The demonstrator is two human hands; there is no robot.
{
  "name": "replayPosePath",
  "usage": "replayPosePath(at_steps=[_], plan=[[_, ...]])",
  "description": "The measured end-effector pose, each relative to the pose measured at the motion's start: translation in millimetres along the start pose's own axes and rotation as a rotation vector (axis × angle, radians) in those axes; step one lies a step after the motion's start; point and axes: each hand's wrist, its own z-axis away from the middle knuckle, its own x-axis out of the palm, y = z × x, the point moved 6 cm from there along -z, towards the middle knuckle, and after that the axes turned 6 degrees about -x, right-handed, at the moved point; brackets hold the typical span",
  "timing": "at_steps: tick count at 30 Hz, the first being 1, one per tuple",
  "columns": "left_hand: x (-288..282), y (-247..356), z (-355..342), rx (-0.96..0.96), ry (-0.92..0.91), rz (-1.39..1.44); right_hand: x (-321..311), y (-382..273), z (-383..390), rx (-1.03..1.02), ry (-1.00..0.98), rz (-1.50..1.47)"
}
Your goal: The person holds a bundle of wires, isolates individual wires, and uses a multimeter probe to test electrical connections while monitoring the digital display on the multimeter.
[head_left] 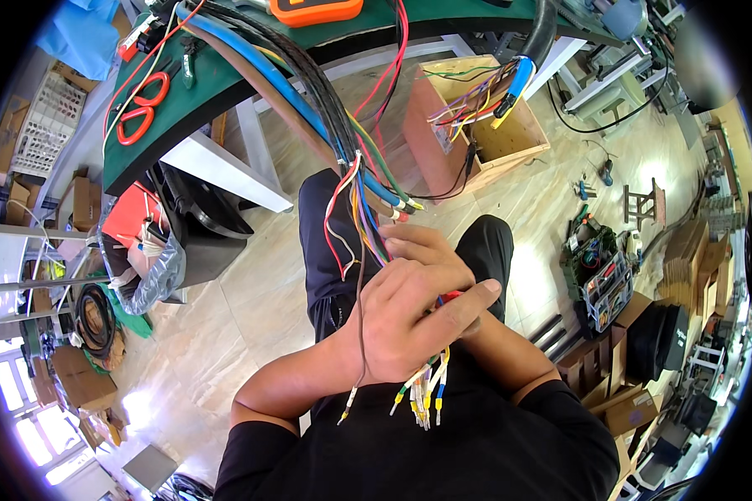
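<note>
Pale glossy floor [234, 342], bright windows [58, 426] left

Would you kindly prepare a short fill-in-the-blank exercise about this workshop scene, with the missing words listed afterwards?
1. The left hand is closed around a bundle of multicoloured ____.
2. Below that hand, ferrule-tipped ends hang in front of a ____ shirt.
3. On the green workbench lies a pair of ____ with looped orange handles.
4. The open wooden box stands on the tiled ____.

Missing words: wires; black; scissors; floor.
</note>
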Motion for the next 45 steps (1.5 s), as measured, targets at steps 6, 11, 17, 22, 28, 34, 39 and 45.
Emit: replayPosePath(at_steps=[6,11,17,22,28,34,39,45], plan=[[-1,0,-5,-0.023,0.037,0.063,7,10,4,0.024,0.018,-0.065],[-19,3,-2,-0.008,0.092,-0.351,3,18,12,0.152,0.136,-0.091],[-52,-40,9,-0.339,0.147,-0.532,-2,14,7,0.187,0.33,-0.391],[-69,-72,30,-0.468,0.156,-0.345,-8,14,3,0.133,0.374,-0.435],[-109,-109,61,-0.808,0.297,-0.308,-19,31,4,0.229,0.551,-0.623],[-109,-149,83,-1.015,0.309,-0.128,-12,36,4,0.244,0.56,-0.66],[-75,-183,80,-1.176,0.162,0.069,-11,36,6,0.266,0.509,-0.566],[-100,-96,37,-0.67,0.411,-0.841,-15,27,5,0.283,0.457,-0.498]])
